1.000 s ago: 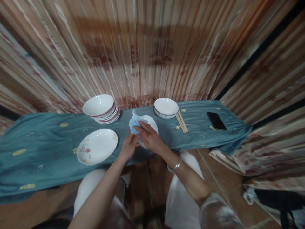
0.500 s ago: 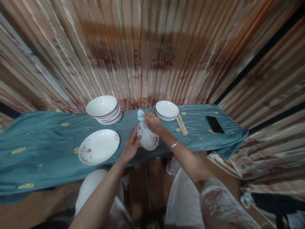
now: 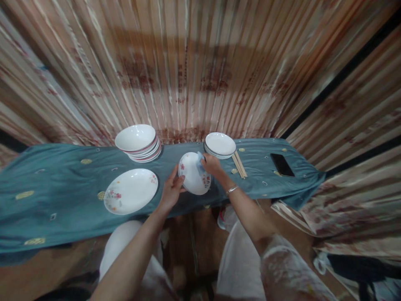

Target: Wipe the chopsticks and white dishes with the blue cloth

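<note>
My left hand (image 3: 172, 188) grips the left edge of a white plate (image 3: 193, 180) with red flowers near its rim, its thumb on the face. The plate is held tilted above the front part of the table. My right hand (image 3: 211, 164) is closed on a light blue cloth (image 3: 199, 162), which touches the plate at its upper right rim. The fingers of my right hand are partly hidden behind the cloth. To the left, a larger oval plate (image 3: 133, 190) with flowers lies flat on the table.
A stack of bowls (image 3: 135, 139) stands at the back left of the cloth-covered table (image 3: 72, 196). Behind my right hand sits a stack of small plates (image 3: 220, 143), with chopsticks (image 3: 239, 164) beside it. A black phone (image 3: 282, 164) lies farther right. A patterned curtain (image 3: 194, 75) hangs behind.
My right hand has moved the cloth from the plate's far top edge to the right and nearer, onto its upper right side. More of the plate's face now shows.
</note>
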Motion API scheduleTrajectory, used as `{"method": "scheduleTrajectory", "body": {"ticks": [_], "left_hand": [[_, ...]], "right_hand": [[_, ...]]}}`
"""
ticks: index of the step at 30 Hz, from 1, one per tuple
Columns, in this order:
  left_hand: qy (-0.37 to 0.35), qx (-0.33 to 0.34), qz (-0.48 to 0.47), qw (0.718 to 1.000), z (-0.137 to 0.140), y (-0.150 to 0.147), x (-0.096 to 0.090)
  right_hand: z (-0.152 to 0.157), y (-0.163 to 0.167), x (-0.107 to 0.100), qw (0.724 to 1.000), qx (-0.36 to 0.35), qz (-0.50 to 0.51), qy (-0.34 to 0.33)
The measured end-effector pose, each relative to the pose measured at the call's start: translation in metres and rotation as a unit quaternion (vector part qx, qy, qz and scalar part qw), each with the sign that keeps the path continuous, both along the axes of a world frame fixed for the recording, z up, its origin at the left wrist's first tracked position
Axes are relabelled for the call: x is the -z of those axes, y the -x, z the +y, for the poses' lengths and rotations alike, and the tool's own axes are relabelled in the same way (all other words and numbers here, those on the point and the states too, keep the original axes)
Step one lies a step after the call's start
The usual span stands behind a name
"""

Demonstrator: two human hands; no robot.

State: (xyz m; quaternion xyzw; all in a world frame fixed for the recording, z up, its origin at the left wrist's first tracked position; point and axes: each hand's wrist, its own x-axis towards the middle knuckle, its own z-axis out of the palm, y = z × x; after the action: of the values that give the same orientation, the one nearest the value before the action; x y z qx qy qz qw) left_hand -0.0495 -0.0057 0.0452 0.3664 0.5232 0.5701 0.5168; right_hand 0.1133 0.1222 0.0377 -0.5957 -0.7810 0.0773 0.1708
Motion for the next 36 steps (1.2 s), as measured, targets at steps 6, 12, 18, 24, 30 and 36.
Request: {"method": "scheduleTrajectory", "body": {"ticks": [6,12,18,24,30,36], "left_hand": [[-0.020,-0.033,0.025,0.999,0.003,0.004,-0.001],[-0.036,-0.044,0.023,0.998,0.006,0.007,0.003],[-0.058,-0.051,0.021,0.997,0.008,0.009,0.000],[-0.067,-0.047,0.029,0.996,0.009,0.009,0.001],[-0.070,-0.051,0.024,0.996,0.008,0.008,0.000],[-0.072,-0.036,0.008,0.997,0.008,0.005,0.002]], "right_hand": [[-0.009,-0.010,0.013,0.990,0.050,0.101,0.079],[-0.021,-0.013,0.019,0.964,0.074,0.213,0.139],[-0.042,-0.005,0.028,0.895,0.089,0.364,0.242],[-0.065,0.006,0.035,0.793,0.097,0.502,0.331],[-0.078,0.014,0.035,0.721,0.100,0.572,0.379],[-0.084,0.019,0.039,0.695,0.107,0.612,0.362]]}}
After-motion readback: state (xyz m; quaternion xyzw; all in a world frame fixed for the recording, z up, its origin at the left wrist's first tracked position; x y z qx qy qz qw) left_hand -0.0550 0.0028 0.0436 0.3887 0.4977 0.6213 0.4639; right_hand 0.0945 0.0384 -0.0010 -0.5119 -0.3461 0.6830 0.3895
